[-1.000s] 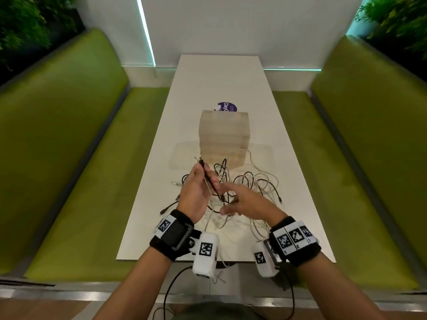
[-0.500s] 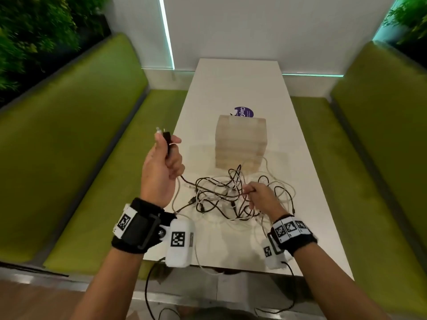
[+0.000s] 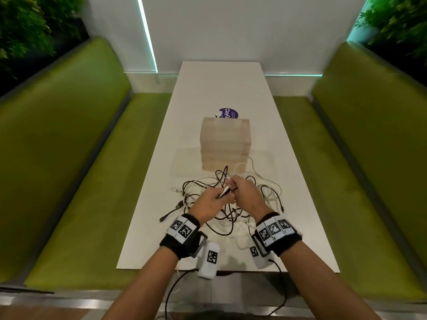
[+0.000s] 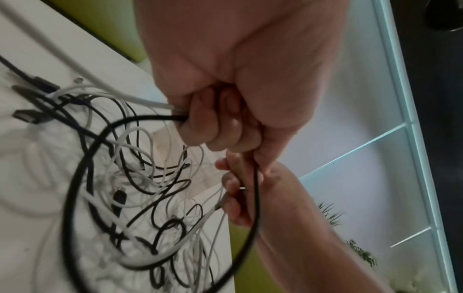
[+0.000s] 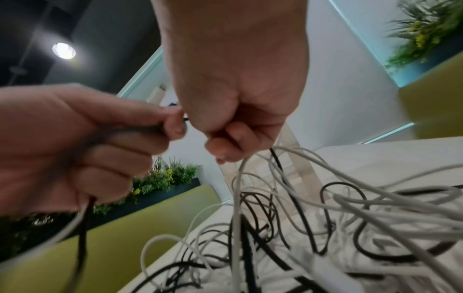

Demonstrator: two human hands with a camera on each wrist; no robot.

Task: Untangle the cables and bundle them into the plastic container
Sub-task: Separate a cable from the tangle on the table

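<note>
Both hands met above the tangled cables (image 3: 233,204) on the white bench (image 3: 221,88); the left hand (image 3: 209,204) and right hand (image 3: 247,192) pinched cable ends together near the plastic container (image 3: 225,144).

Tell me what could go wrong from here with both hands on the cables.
1. The left hand grips a black cable and a white one together; pulling may tighten the tangle.
2. Loops lie against the plastic container; a tug could drag or tip it.
3. A plug end near the table edge could slide off.

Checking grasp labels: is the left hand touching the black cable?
Touching. The left wrist view shows the left hand with fingers curled round the black cable.
</note>
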